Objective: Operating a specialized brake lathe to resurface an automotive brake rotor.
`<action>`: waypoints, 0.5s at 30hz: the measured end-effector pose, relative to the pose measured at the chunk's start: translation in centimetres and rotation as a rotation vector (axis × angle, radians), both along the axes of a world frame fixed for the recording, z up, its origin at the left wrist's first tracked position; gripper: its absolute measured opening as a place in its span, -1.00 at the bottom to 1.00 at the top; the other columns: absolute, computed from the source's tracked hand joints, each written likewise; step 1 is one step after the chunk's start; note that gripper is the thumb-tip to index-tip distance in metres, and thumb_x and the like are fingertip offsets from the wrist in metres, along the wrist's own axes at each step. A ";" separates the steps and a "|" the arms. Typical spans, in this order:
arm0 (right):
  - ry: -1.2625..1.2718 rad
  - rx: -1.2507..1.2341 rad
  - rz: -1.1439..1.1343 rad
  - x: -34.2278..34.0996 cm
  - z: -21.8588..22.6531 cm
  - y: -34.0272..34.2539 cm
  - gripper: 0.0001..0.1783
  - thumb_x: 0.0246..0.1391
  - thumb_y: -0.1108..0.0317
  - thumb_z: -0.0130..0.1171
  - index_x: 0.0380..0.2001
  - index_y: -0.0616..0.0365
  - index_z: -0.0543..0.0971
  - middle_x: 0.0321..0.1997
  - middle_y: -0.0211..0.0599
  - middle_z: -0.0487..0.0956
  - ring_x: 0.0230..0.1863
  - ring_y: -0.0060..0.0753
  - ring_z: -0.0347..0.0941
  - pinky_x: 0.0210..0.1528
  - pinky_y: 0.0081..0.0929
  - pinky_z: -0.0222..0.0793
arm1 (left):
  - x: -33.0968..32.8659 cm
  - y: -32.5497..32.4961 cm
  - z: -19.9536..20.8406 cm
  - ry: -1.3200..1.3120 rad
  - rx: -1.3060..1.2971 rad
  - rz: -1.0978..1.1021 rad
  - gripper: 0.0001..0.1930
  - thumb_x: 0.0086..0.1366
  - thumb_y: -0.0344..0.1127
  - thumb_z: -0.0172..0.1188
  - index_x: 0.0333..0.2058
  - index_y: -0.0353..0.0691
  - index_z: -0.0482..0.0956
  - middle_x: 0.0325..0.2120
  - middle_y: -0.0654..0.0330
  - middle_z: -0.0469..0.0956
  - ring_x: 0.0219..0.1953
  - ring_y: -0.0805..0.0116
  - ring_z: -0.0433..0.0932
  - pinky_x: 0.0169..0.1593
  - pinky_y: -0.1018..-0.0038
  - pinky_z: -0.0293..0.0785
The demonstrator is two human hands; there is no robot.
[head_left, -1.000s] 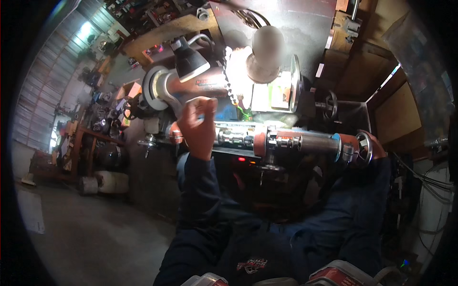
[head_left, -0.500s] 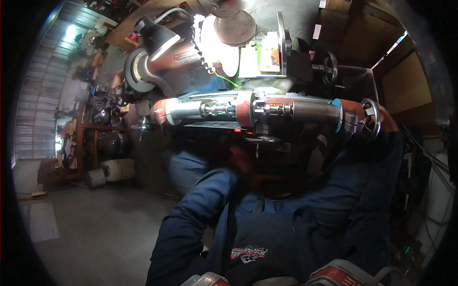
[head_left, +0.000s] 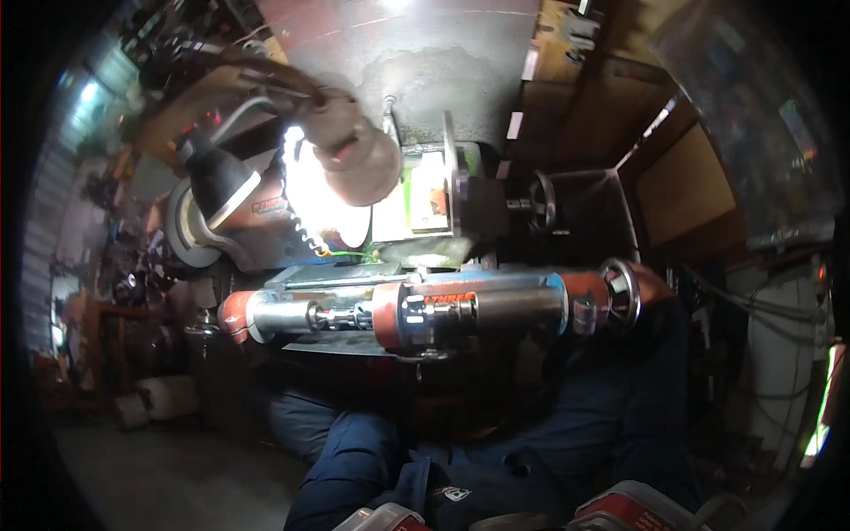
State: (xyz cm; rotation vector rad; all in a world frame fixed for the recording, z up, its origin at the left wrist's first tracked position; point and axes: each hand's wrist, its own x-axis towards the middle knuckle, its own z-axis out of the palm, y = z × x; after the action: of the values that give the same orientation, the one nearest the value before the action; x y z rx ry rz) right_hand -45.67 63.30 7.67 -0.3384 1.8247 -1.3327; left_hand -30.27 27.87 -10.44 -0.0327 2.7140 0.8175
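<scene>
Across the middle lies a long horizontal machine [head_left: 522, 308] with silver cylinders, orange collars and a shaft between them. At its right end is a metal handwheel [head_left: 630, 299]. My right hand [head_left: 653, 285] grips the handwheel's rim from the outer side, its fingers partly hidden behind the wheel. My left arm [head_left: 350, 451] reaches up toward the dark space below the machine. The left hand is lost in the shadow there, so I cannot make out its fingers or anything in them. A thin flat metal plate [head_left: 332, 349] juts out under the machine's left half.
Behind the machine stand a black lamp [head_left: 221, 181], a round grinding wheel [head_left: 188, 232], a brightly lit upright plate [head_left: 450, 177] and a second handwheel [head_left: 542, 203]. Cables [head_left: 753, 305] hang at the right. Shelves with clutter and a pale cylinder [head_left: 168, 398] are at the left.
The whole view has shifted, so the machine now sits lower and further left in the picture. My right hand stays at the handwheel. My left hand, blurred before, has sunk into shadow.
</scene>
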 end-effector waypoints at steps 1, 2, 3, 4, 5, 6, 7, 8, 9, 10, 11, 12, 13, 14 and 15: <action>0.219 0.076 0.129 0.0 1.4 -0.1 -0.76 0.19 0.31 0.13 -0.11 0.15 0.59 -0.07 -0.33 0.63 -0.06 -0.45 0.53 0.00 -0.47 0.45 | -0.8 -0.1 -0.3 0.035 0.037 0.053 -0.52 0.39 -0.11 0.02 0.17 -0.27 0.38 -0.08 -0.23 0.54 -0.03 -0.06 0.58 0.06 0.09 0.52; 0.245 0.043 0.248 -1.8 -0.8 2.0 -0.67 0.21 0.29 0.13 -0.02 0.20 0.58 -0.07 -0.27 0.63 -0.04 -0.39 0.53 0.04 -0.44 0.45 | -1.3 -0.3 -0.7 0.066 0.073 0.111 -0.52 0.39 -0.10 0.02 0.18 -0.27 0.37 -0.07 -0.23 0.54 -0.03 -0.06 0.58 0.06 0.09 0.51; 0.319 0.087 0.127 -0.4 0.6 0.5 -0.62 0.22 0.26 0.14 0.04 0.23 0.56 -0.05 -0.22 0.62 -0.01 -0.34 0.53 0.07 -0.42 0.45 | -1.2 -1.0 -1.3 0.087 0.105 0.182 -0.51 0.39 -0.10 0.02 0.18 -0.27 0.36 -0.07 -0.23 0.53 -0.02 -0.06 0.57 0.07 0.09 0.51; 0.396 0.129 0.005 0.9 2.2 -1.0 -0.55 0.23 0.23 0.15 0.10 0.25 0.54 -0.03 -0.17 0.62 0.02 -0.30 0.54 0.10 -0.40 0.44 | -1.1 -1.6 -1.9 0.110 0.136 0.252 -0.51 0.39 -0.10 0.03 0.18 -0.27 0.35 -0.06 -0.23 0.53 -0.02 -0.06 0.57 0.07 0.09 0.51; 0.252 0.349 -0.068 -2.2 -1.8 3.0 -0.43 0.26 0.13 0.17 0.19 0.30 0.47 0.03 -0.04 0.61 0.09 -0.18 0.52 0.18 -0.32 0.40 | -2.3 -1.0 -2.1 0.148 0.187 0.282 -0.50 0.39 -0.10 0.03 0.19 -0.27 0.35 -0.05 -0.23 0.52 -0.01 -0.05 0.57 0.07 0.09 0.50; 0.439 0.412 -0.095 -1.2 -2.1 2.0 -0.37 0.27 0.02 0.17 0.19 0.34 0.45 0.07 0.07 0.59 0.16 -0.10 0.50 0.22 -0.26 0.38 | -2.0 -1.6 -2.7 0.164 0.213 0.355 -0.49 0.39 -0.09 0.03 0.19 -0.27 0.34 -0.05 -0.23 0.52 -0.01 -0.05 0.56 0.08 0.10 0.50; 0.439 0.469 -0.043 -0.9 -0.7 -0.6 -0.35 0.28 0.00 0.15 0.20 0.33 0.44 0.09 0.10 0.57 0.19 -0.07 0.48 0.23 -0.25 0.37 | -1.1 -2.4 -3.3 0.176 0.233 0.428 -0.49 0.39 -0.09 0.03 0.20 -0.27 0.33 -0.04 -0.23 0.51 -0.01 -0.05 0.56 0.08 0.10 0.50; 0.439 0.517 0.013 -0.5 0.7 -2.8 -0.34 0.29 -0.03 0.14 0.21 0.33 0.44 0.12 0.13 0.55 0.21 -0.05 0.46 0.24 -0.23 0.36 | 0.1 -3.1 -3.7 0.186 0.243 0.504 -0.48 0.39 -0.09 0.03 0.20 -0.27 0.32 -0.04 -0.23 0.51 0.00 -0.05 0.56 0.09 0.10 0.49; 0.432 0.508 0.051 -0.9 0.5 -3.9 -0.34 0.29 -0.03 0.14 0.21 0.33 0.44 0.12 0.13 0.55 0.21 -0.05 0.46 0.24 -0.23 0.36 | 1.3 -3.9 -4.0 0.196 0.249 0.579 -0.48 0.39 -0.08 0.04 0.20 -0.27 0.31 -0.03 -0.23 0.50 0.00 -0.05 0.55 0.09 0.10 0.49; 0.434 0.564 0.054 -1.0 1.1 -3.9 -0.34 0.29 -0.03 0.13 0.21 0.31 0.43 0.14 0.14 0.54 0.22 -0.04 0.46 0.25 -0.23 0.35 | 1.2 -3.6 -4.5 0.214 0.284 0.617 -0.47 0.38 -0.08 0.04 0.21 -0.27 0.30 -0.03 -0.23 0.50 0.00 -0.04 0.55 0.09 0.10 0.49; 0.435 0.616 0.055 -1.0 1.6 -4.0 -0.34 0.29 -0.04 0.13 0.22 0.29 0.43 0.17 0.14 0.52 0.23 -0.03 0.45 0.26 -0.23 0.34 | 1.1 -3.4 -4.9 0.232 0.316 0.654 -0.47 0.38 -0.08 0.04 0.21 -0.27 0.30 -0.02 -0.23 0.50 0.01 -0.04 0.55 0.10 0.10 0.48; 0.436 0.630 0.052 -0.8 2.3 -4.2 -0.34 0.29 -0.04 0.13 0.22 0.29 0.43 0.17 0.14 0.52 0.23 -0.03 0.45 0.26 -0.23 0.34 | 0.9 -3.2 -5.2 0.249 0.344 0.688 -0.46 0.38 -0.07 0.04 0.22 -0.27 0.29 -0.02 -0.23 0.49 0.01 -0.04 0.54 0.10 0.10 0.48; 0.416 0.628 0.020 -0.5 2.7 -4.7 -0.36 0.30 -0.02 0.13 0.22 0.29 0.43 0.17 0.13 0.52 0.23 -0.05 0.45 0.25 -0.25 0.34 | 1.2 -3.2 -5.5 0.266 0.364 0.728 -0.45 0.38 -0.07 0.05 0.22 -0.27 0.28 -0.01 -0.23 0.49 0.02 -0.04 0.54 0.10 0.10 0.48; 0.397 0.624 -0.017 -0.1 3.0 -5.0 -0.37 0.30 0.00 0.14 0.22 0.28 0.43 0.18 0.11 0.51 0.22 -0.07 0.45 0.25 -0.26 0.34 | 1.4 -3.3 -5.7 0.283 0.381 0.765 -0.45 0.38 -0.07 0.05 0.22 -0.27 0.27 -0.01 -0.23 0.48 0.02 -0.04 0.53 0.11 0.10 0.48; 0.385 0.486 -0.067 -0.6 1.1 -3.1 -0.45 0.27 0.09 0.21 0.16 0.28 0.49 0.09 0.01 0.58 0.15 -0.18 0.50 0.18 -0.31 0.39 | 1.6 -3.3 -5.7 0.301 0.398 0.797 -0.44 0.38 -0.07 0.05 0.23 -0.27 0.26 0.00 -0.23 0.48 0.02 -0.03 0.53 0.11 0.10 0.47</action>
State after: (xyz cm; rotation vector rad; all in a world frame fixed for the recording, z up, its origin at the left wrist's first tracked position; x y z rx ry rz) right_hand -46.27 60.21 8.75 -0.2843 2.4256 -0.8600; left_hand -28.71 24.60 -16.19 -1.0228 2.7254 1.6755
